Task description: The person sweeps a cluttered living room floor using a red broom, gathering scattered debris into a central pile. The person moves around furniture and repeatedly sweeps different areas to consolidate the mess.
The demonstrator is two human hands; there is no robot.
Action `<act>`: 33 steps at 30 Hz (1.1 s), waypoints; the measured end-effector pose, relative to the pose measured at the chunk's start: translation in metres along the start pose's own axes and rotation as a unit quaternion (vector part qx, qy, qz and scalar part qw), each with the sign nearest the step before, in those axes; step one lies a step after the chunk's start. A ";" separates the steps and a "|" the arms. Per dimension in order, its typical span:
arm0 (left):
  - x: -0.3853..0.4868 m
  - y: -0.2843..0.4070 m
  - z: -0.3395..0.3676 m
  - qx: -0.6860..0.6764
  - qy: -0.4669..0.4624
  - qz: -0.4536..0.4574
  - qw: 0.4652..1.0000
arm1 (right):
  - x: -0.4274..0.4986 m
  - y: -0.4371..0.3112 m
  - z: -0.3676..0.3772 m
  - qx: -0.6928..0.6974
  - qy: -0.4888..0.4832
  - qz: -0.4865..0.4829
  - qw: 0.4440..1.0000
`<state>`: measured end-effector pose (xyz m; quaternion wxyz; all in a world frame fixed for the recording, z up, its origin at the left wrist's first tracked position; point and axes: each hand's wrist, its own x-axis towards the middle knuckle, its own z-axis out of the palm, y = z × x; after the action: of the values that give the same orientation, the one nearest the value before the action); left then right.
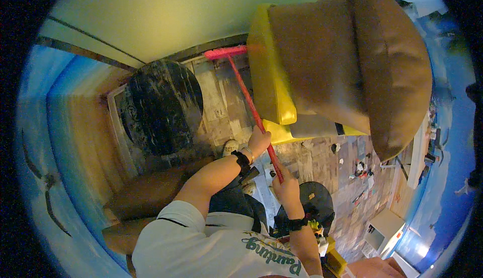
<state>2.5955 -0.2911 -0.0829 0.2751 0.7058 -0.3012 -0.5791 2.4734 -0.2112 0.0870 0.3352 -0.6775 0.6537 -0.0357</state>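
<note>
Both hands hold a red-handled broom (245, 87). My left hand (259, 142) wraps the middle of the handle, and my right hand (286, 189) grips it lower down, near its end by my body. The pink broom head (225, 52) is at the far end, on the floor along the base of the pale wall. Its right end reaches the side of a brown and yellow upholstered seat (317, 59). Left of the handle stands a round table with a dark, worn top (164, 104). Part of one shoe (230, 147) shows below my left forearm.
Wood-look floor planks (215, 100) run between table and seat. Scattered litter (363, 170) lies on the floor at right. A dark round object (311, 202) stands beside my right forearm. A brown padded seat (151, 195) is at left, and a pale open-fronted box (384, 229) at lower right.
</note>
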 end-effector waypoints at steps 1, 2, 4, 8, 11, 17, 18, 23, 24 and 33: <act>-0.002 0.002 -0.004 0.028 -0.010 -0.005 1.000 | 0.001 -0.004 -0.001 0.002 -0.009 -0.002 1.000; -0.001 0.003 -0.008 -0.012 -0.023 -0.021 0.999 | 0.004 -0.007 -0.002 -0.003 -0.018 0.007 1.000; 0.008 0.004 -0.013 -0.046 -0.028 -0.022 0.998 | 0.016 -0.012 -0.002 -0.018 -0.020 0.002 1.000; 0.041 0.001 -0.009 -0.112 0.059 0.033 0.991 | 0.047 -0.017 -0.004 -0.060 -0.019 -0.017 0.998; 0.079 -0.006 -0.014 -0.006 0.046 0.001 0.999 | 0.066 -0.020 0.003 -0.053 -0.030 -0.002 0.998; 0.102 -0.036 -0.011 0.570 -0.057 0.348 0.742 | 0.071 0.000 0.027 -0.044 -0.034 -0.009 0.998; 0.093 -0.041 -0.004 0.576 0.034 0.423 0.699 | 0.061 0.005 0.028 -0.027 -0.039 -0.002 0.999; 0.005 -0.069 0.025 0.255 -0.102 0.208 0.939 | -0.016 0.023 0.011 -0.067 -0.112 0.070 0.989; -0.017 -0.075 0.030 0.251 -0.106 0.226 0.935 | -0.036 0.024 0.002 -0.064 -0.115 0.069 0.989; -0.124 -0.082 0.074 0.011 -0.157 -0.061 0.986 | -0.132 0.039 -0.044 -0.019 -0.051 0.106 0.993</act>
<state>2.5135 -0.1465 -0.0756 0.1806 0.6258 -0.3037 -0.6953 2.3993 -0.1062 0.1529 0.3568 -0.6116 0.7046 0.0471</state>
